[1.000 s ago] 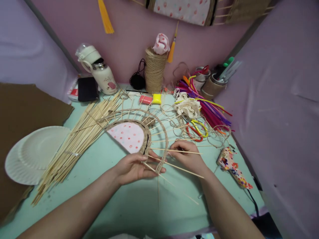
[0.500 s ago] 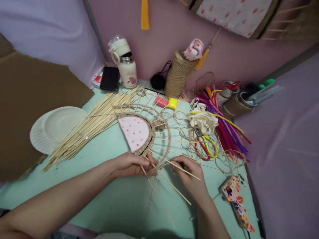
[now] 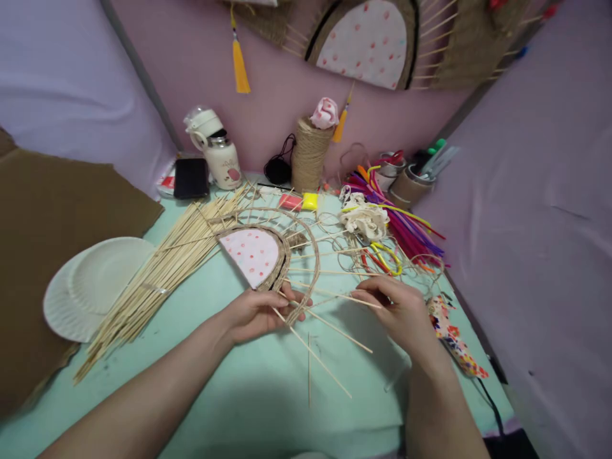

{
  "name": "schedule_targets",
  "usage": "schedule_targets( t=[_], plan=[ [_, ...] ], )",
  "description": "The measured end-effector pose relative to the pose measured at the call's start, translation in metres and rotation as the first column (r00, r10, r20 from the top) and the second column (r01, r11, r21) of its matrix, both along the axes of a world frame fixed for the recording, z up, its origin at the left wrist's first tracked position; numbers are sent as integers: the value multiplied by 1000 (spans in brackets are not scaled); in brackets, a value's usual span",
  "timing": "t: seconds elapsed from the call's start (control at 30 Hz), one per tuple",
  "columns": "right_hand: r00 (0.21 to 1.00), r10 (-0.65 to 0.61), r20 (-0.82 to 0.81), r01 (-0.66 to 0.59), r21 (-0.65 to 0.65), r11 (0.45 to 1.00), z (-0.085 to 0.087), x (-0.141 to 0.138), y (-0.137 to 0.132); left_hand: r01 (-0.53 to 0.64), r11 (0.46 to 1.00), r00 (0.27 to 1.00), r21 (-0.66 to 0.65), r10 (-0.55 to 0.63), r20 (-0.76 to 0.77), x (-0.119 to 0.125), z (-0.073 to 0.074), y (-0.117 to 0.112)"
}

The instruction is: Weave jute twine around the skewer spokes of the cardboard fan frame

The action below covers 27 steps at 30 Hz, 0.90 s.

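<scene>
A half-round craft piece (image 3: pixel 253 255) has a white fabric centre with red dots, a twine-wrapped border and thin sticks fanning outward. A twine arc (image 3: pixel 314 255) runs across the sticks. My left hand (image 3: pixel 261 315) grips the piece at its lower corner, thumb on top and fingers beneath. Off to the right, my right hand (image 3: pixel 394 306) is closed in a pinch on a strand of twine (image 3: pixel 332 299), which stretches back to the arc near my left fingers. One stick tip passes close to the right fingers.
Left lie a bundle of sticks (image 3: pixel 162 280), paper plates (image 3: pixel 62 299) and cardboard (image 3: pixel 57 223). Behind stand a bottle (image 3: pixel 224 166) and twine spool (image 3: pixel 308 153). Scissors (image 3: pixel 394 261), pipe cleaners (image 3: pixel 415 236) and a flower-patterned glue gun (image 3: pixel 454 338) are on the right. One loose stick (image 3: pixel 309 373) lies in front.
My right hand has moved right, away from the piece, drawing the twine strand out longer. The left hand keeps its hold. The camera view has shifted, showing more of the wall.
</scene>
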State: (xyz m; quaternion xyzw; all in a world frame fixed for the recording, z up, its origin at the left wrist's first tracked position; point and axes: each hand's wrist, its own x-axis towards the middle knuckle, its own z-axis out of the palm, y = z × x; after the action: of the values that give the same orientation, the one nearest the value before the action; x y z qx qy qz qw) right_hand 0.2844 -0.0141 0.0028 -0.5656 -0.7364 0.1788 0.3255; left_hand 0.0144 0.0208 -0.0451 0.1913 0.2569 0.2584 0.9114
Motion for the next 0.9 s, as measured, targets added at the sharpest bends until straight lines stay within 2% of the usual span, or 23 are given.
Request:
schedule_targets(
  t=[0.2,0.33,0.5,0.6,0.7,0.8,0.9],
  plan=[
    [998,-64,11,64,-62,996,2,17,0,-12,1000,999,1,12,-40,0,2,1],
    [996,-84,9,84,-40,996,-3,20,4,-20,1000,998,-11,20,-52,1,3,0],
    [995,-93,-21,93,-28,995,-4,21,10,31,999,997,-7,-31,-70,2,6,-2],
    [981,-112,-161,87,-157,984,-2,26,10,69,998,997,14,-68,-48,0,10,-2],
    [929,-115,-351,-12,-339,941,1,33,8,123,992,992,37,-123,9,-4,11,0],
    [870,-160,-466,-60,-421,905,1,37,7,176,982,979,65,-182,94,-6,8,1],
    [837,-211,-505,-67,-477,876,-1,33,8,208,972,959,106,-224,176,-7,5,0]
  ],
)
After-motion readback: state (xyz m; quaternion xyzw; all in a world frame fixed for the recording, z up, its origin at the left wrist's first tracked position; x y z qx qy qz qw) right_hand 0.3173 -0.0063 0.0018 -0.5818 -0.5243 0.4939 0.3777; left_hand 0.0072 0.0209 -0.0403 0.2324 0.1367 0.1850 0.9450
